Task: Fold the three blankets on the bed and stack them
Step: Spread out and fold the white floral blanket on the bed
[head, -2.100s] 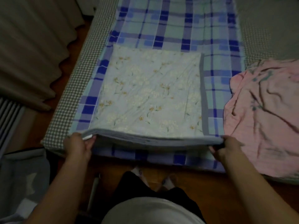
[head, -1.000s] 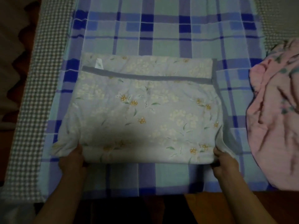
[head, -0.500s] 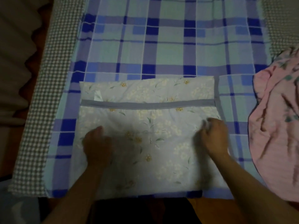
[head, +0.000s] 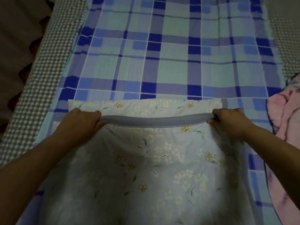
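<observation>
fingers of both hands (head: 82,120) (head: 230,121) pinch the floral blanket's (head: 162,159) grey edge (head: 154,121).

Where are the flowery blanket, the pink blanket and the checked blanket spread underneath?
flowery blanket (head: 162,159): head view, middle of its folded top layer.
pink blanket (head: 285,124): head view, crumpled part at the right edge.
checked blanket (head: 172,69): head view, bare pale square beyond the hands.

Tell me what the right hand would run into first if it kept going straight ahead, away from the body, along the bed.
The right hand, pinching the floral blanket at its grey band, would first cross that blanket's far strip, then the plaid blanket. Beyond that the way looks free, though depth is uncertain.
</observation>
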`<move>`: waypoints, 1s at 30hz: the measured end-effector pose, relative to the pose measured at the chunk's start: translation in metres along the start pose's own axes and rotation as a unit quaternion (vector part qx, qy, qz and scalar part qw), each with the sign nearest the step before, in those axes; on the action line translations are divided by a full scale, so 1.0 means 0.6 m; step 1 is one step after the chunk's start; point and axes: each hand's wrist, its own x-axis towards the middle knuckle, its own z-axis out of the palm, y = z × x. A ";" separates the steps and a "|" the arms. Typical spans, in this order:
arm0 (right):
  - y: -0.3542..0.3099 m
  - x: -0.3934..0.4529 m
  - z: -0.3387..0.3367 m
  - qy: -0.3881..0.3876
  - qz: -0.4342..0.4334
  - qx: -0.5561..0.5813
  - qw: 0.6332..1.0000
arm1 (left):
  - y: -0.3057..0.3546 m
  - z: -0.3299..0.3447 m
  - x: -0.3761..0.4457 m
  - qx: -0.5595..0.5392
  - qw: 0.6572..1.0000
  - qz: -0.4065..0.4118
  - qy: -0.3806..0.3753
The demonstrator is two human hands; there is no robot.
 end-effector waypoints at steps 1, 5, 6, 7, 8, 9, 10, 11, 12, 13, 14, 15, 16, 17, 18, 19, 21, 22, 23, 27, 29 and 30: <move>0.004 0.017 -0.013 0.034 0.000 -0.009 0.999 | -0.005 -0.014 0.020 -0.007 0.999 -0.001 0.031; 0.006 0.128 -0.013 0.004 0.054 -0.105 0.993 | -0.046 0.008 0.101 0.023 0.998 -0.032 -0.042; 0.008 0.149 0.001 -0.024 0.070 -0.116 0.990 | -0.056 0.025 0.111 0.048 0.995 -0.037 -0.080; 0.010 0.164 0.018 -0.034 0.083 -0.120 0.989 | -0.065 0.042 0.119 0.068 0.992 -0.042 -0.098; 0.014 0.173 0.035 -0.026 0.095 -0.121 0.988 | -0.072 0.054 0.124 0.072 0.992 -0.044 -0.092; 0.020 0.178 0.049 0.000 0.105 -0.126 0.986 | -0.076 0.062 0.129 0.056 0.996 -0.044 -0.059; 0.025 0.181 0.059 0.035 0.116 -0.136 0.983 | -0.074 0.062 0.131 0.042 0.998 -0.040 -0.015; 0.029 0.181 0.065 0.072 0.124 -0.153 0.978 | -0.071 0.062 0.133 0.036 0.998 -0.045 0.021; 0.031 0.178 0.069 0.103 0.133 -0.171 0.971 | -0.066 0.063 0.134 0.050 0.997 -0.050 0.039; 0.029 0.177 0.073 0.128 0.143 -0.178 0.965 | -0.060 0.068 0.136 0.079 0.994 -0.057 0.047; 0.026 0.177 0.077 0.146 0.151 -0.173 0.962 | -0.055 0.074 0.140 0.108 0.990 -0.074 0.050; 0.021 0.179 0.080 0.157 0.157 -0.165 0.961 | -0.048 0.079 0.146 0.126 0.985 -0.104 0.046; 0.016 0.181 0.080 0.157 0.165 -0.159 0.961 | -0.038 0.081 0.150 0.121 0.981 -0.144 0.042; 0.009 0.183 0.076 0.150 0.182 -0.155 0.959 | -0.022 0.079 0.153 0.099 0.977 -0.184 0.054; 0.000 0.182 0.069 0.149 0.201 -0.146 0.957 | 0.000 0.073 0.153 0.069 0.972 -0.208 0.080; -0.015 0.180 0.063 0.164 0.208 -0.130 0.956 | 0.028 0.070 0.152 0.039 0.974 -0.192 0.113; -0.069 0.164 0.057 0.233 0.152 -0.060 0.959 | 0.106 0.082 0.141 0.008 0.989 -0.027 0.148; -0.106 0.152 0.062 0.270 0.077 -0.025 0.959 | 0.149 0.088 0.131 -0.021 0.989 0.055 0.135; -0.144 0.139 0.067 0.280 -0.016 0.005 0.960 | 0.182 0.095 0.125 -0.050 0.987 0.096 0.121; -0.183 0.155 0.094 0.184 -0.156 0.066 0.968 | 0.179 0.120 0.170 -0.101 0.989 0.032 0.108; -0.166 0.178 0.090 0.184 -0.159 0.079 0.967 | 0.151 0.117 0.201 -0.100 0.988 0.056 0.104; -0.163 0.185 0.086 0.185 -0.168 0.088 0.964 | 0.142 0.114 0.211 -0.101 0.987 0.080 0.101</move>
